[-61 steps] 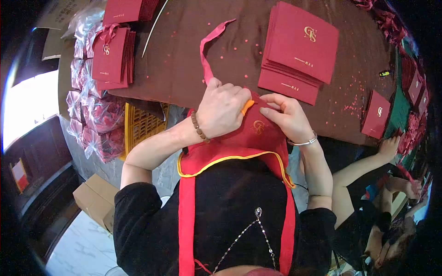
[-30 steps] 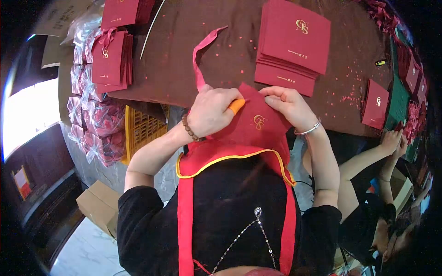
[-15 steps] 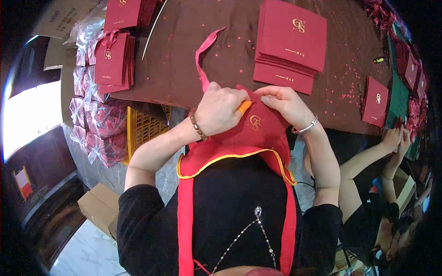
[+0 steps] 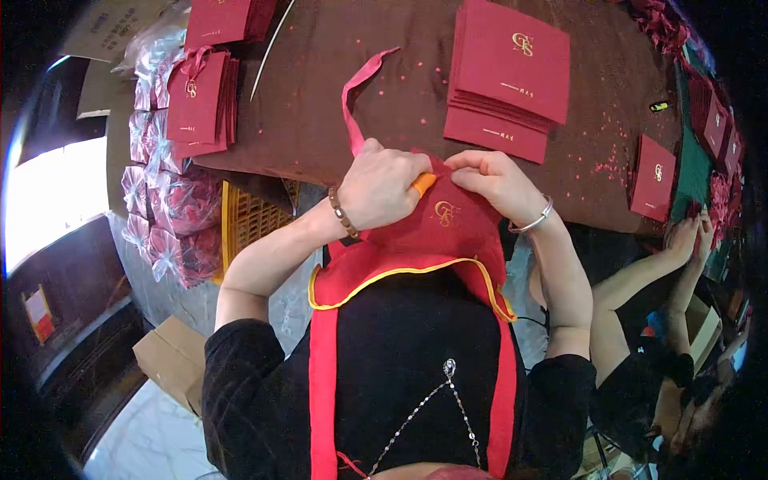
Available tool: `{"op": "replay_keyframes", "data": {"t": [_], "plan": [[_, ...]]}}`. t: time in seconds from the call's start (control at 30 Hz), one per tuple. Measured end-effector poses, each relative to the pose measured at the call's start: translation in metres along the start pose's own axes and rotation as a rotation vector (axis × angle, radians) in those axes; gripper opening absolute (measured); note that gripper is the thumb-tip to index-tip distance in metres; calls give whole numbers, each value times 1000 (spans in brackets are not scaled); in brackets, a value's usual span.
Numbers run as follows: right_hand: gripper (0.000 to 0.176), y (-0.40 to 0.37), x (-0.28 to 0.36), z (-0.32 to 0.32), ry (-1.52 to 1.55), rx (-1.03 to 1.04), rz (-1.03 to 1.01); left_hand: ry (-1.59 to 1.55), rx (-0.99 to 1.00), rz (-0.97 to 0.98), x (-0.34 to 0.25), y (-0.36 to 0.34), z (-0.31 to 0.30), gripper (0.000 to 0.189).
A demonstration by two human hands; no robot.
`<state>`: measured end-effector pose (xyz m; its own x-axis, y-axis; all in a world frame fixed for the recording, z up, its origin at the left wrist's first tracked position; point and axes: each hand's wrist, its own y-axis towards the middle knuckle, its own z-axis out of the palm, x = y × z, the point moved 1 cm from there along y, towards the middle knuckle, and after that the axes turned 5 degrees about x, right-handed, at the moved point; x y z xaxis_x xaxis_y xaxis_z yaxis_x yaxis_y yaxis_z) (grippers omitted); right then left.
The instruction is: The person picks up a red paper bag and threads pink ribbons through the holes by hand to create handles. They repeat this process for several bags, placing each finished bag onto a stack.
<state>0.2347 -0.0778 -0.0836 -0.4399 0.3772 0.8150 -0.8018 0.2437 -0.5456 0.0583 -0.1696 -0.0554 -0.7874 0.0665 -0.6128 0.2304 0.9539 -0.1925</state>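
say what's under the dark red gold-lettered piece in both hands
Past the near edge of the dark red gold-lettered piece, a bright red cloth apron with yellow trim shows; brown cloth lies beyond its far edge. Anything directly beneath is covered.

The light is moderate over the surface (image 4: pixel 320 96), but at the left a white patch of glare (image 4: pixel 58 202) is so bright that all detail there is lost. Plastic bags (image 4: pixel 182 210) near it give small shiny reflections. The hands (image 4: pixel 386 188) are quite sharp; the lens bends the edges, and the corners are black.
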Motion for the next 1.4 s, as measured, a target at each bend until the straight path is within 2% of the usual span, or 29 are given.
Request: {"op": "replay_keyframes", "data": {"t": [0.03, 0.2, 0.23, 0.4, 0.53, 0.63, 0.7, 0.83, 0.93, 1.0, 1.2, 1.27, 1.4], "plan": [[28, 1, -1, 1, -23, -11, -33, 28, 70, -19, 0, 2, -2, 13], [32, 1, -4, 3, -112, -25, -121, -42, 65, -13, 10, 7, -1, 15], [33, -3, 2, 6, -13, -2, -39, -59, 80, -23, 11, 7, -3, 16], [33, -4, 7, 6, -10, -5, -48, -113, 32, -50, 18, 3, -6, 19], [28, -1, 2, -1, 25, 44, -13, -249, 29, -171, 21, -1, -12, 17], [29, 4, 1, -2, -34, 67, -18, -244, -29, -158, 23, -6, -11, 16], [29, 5, 1, -1, -17, 64, -17, -141, -60, -40, 25, -8, -5, 15], [30, 6, 0, 2, 25, 70, 3, -56, 1, -23, 18, -10, -1, 15], [32, 5, 4, 7, -27, 65, 3, 20, -33, 15, 16, -8, 2, 15], [33, 7, -1, 8, -104, 41, -74, 9, -27, 5, 14, -5, 1, 15], [33, 1, 9, 13, -86, 63, -62, 14, 32, -13, 16, -4, -1, 17], [34, 2, 2, 13, -193, 11, -134, 12, 56, -34, 18, -1, -1, 17], [34, 2, -3, 14, -100, 0, -135, 14, 92, -50, 17, 4, -1, 18]]}}
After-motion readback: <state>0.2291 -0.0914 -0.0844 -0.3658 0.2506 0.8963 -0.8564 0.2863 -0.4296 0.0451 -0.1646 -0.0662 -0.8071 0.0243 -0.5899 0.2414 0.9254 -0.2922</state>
